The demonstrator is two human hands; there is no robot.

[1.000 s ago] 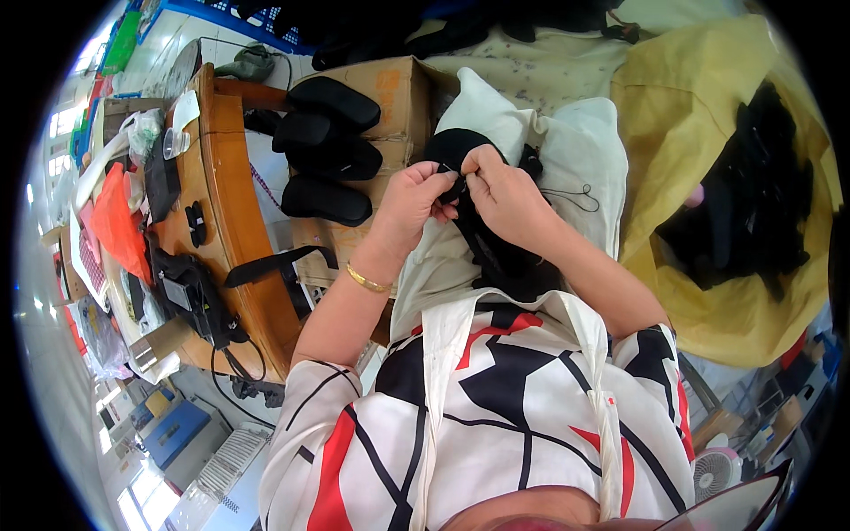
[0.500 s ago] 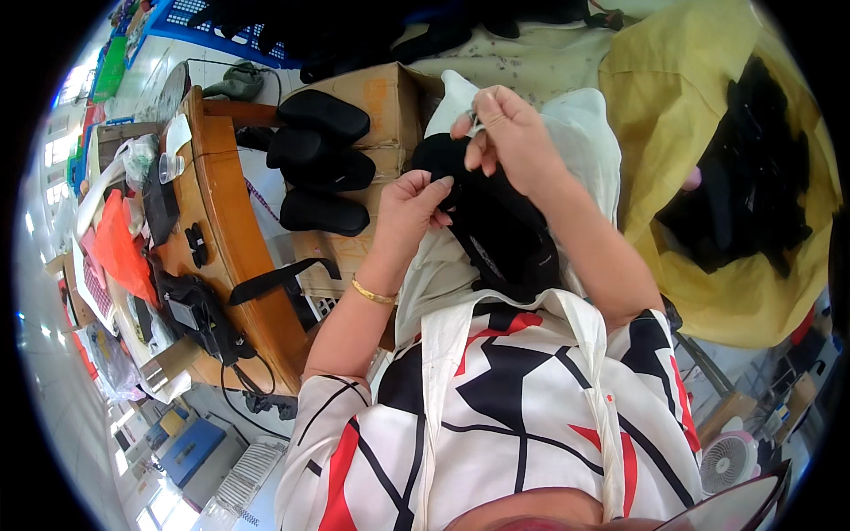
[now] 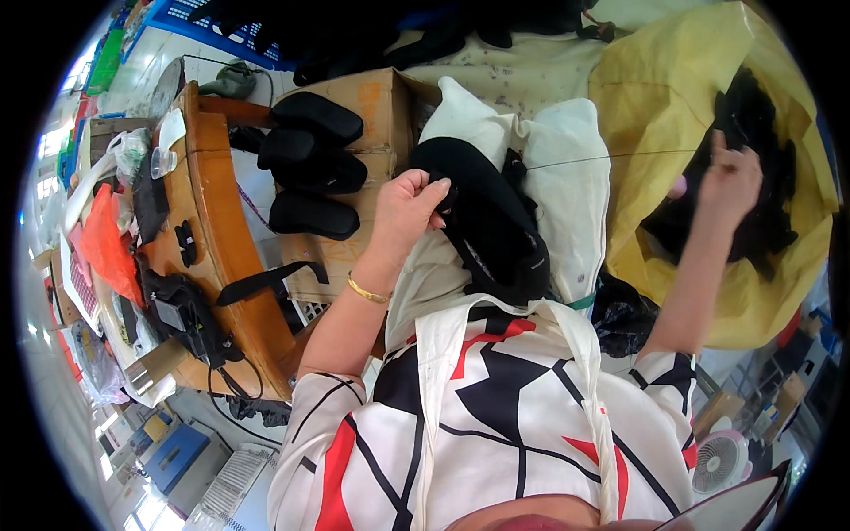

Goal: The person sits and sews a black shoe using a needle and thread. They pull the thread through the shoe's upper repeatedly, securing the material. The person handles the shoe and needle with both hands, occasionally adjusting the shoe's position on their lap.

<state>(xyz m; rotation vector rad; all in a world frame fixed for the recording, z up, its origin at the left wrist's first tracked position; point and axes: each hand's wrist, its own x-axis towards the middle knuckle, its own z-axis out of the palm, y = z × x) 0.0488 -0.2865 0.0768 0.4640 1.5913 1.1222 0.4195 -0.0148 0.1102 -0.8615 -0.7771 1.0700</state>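
A black cloth shoe [image 3: 505, 239] rests on the white cloth over my lap. My left hand [image 3: 414, 202] is closed on its left edge, thumb pressed against the fingers. Out to the right, my right hand [image 3: 731, 175] is over the mouth of a yellow bag, closed with one finger pointing up. A thin dark thread [image 3: 611, 159] stretches taut from the shoe to it. Any needle in those fingers is too small to make out.
Several black shoes [image 3: 314, 212] sit on a cardboard box [image 3: 372, 97] at left, beside a wooden table [image 3: 217, 239]. The yellow bag [image 3: 637, 88] holds black pieces. A black plastic bag [image 3: 620, 314] and a small fan [image 3: 722, 462] are at lower right.
My right hand has swung from above the shoe far out to the right, drawing the thread straight. My left hand has kept its hold on the shoe.
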